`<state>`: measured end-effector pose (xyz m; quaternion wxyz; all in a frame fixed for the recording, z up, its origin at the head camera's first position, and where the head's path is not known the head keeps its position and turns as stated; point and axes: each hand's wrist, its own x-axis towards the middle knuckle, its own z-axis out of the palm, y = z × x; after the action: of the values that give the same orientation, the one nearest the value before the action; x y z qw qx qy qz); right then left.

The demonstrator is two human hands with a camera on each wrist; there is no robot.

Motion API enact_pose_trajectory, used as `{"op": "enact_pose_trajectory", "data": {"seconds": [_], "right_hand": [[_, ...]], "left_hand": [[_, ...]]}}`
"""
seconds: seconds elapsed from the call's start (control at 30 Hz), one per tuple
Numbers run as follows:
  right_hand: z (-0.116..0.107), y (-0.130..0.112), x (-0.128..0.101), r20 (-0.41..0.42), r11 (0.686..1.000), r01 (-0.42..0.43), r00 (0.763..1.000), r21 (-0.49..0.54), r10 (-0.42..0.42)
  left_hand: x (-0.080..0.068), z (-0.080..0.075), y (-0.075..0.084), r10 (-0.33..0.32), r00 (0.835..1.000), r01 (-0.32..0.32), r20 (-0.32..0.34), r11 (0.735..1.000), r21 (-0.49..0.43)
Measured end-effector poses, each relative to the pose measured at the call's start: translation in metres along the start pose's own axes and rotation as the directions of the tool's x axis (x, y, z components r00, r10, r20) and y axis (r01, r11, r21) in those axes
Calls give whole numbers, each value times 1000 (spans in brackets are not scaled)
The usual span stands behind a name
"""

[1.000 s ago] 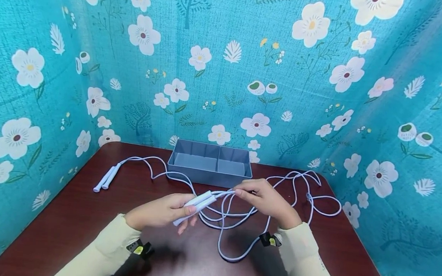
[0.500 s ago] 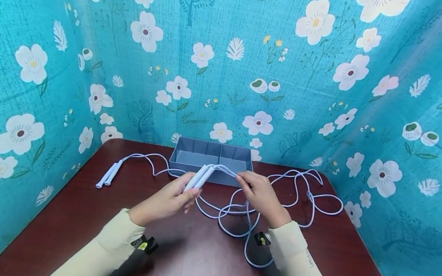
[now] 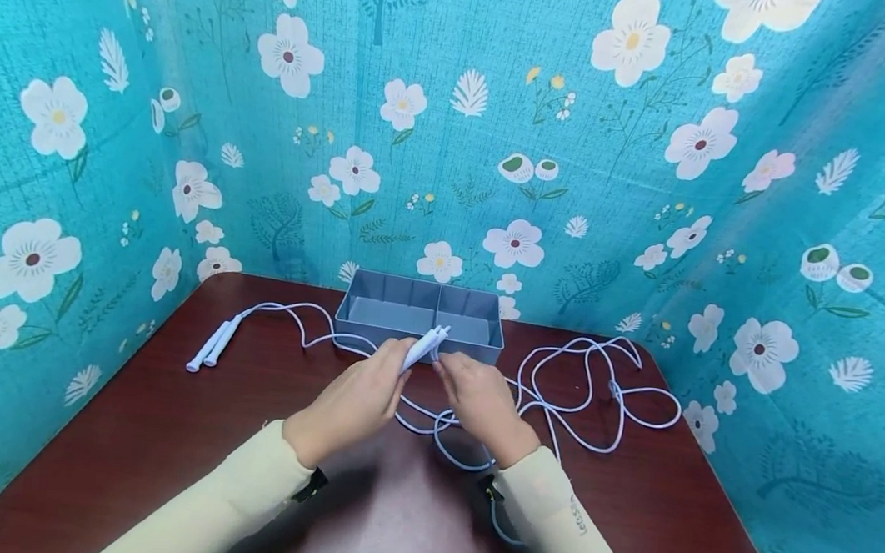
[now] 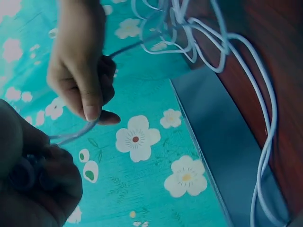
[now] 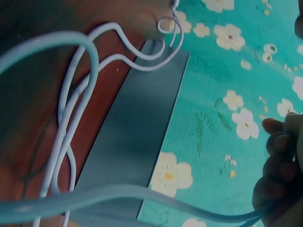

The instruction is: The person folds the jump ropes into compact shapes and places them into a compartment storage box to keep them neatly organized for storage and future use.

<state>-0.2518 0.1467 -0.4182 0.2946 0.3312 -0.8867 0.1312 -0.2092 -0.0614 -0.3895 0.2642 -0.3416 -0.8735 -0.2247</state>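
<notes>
Left hand (image 3: 353, 401) grips one rope's paired handles (image 3: 425, 345) near the table's (image 3: 142, 428) far edge, right hand (image 3: 481, 400) pinches the cord (image 3: 594, 385) beside them — coiling barely begun; second rope (image 3: 213, 350) untouched, far-left corner.

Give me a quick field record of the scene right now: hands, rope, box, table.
left hand: grips a pair of white rope handles, raised and pointing toward the box
right hand: pinches the cord close to those handles
rope slack: loose loops on the table, right of the hands
second pair of handles: lying side by side on the table at far left, untouched
box: grey, divided into compartments, at the back centre, behind the hands; looks empty
table: dark reddish brown
</notes>
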Motion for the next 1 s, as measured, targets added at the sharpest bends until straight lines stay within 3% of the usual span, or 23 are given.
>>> {"op": "enact_pose_trajectory", "data": {"seconds": [0.17,0.33,0.5,0.7,0.87,1.0], "right_hand": [[5,-12,1,79,997,57,996,-61,-52],[7,-20,3,148,992,123,982,-41,-116],[5,-26,5,226,989,149,964,-16,-142],[2,-30,6,338,991,134,933,-12,-122],[-2,-30,5,243,971,236,945,-45,-218],[-1,-27,3,138,968,251,959,-9,-247]], "left_hand": [[-2,9,0,81,997,-79,-4,971,224],[-2,19,-1,88,996,-92,29,899,428],[-1,26,0,64,996,-86,60,866,492],[-1,29,2,50,998,-66,44,837,543],[-2,28,2,40,997,-72,69,817,572],[-2,25,1,38,996,-75,79,828,555]]}}
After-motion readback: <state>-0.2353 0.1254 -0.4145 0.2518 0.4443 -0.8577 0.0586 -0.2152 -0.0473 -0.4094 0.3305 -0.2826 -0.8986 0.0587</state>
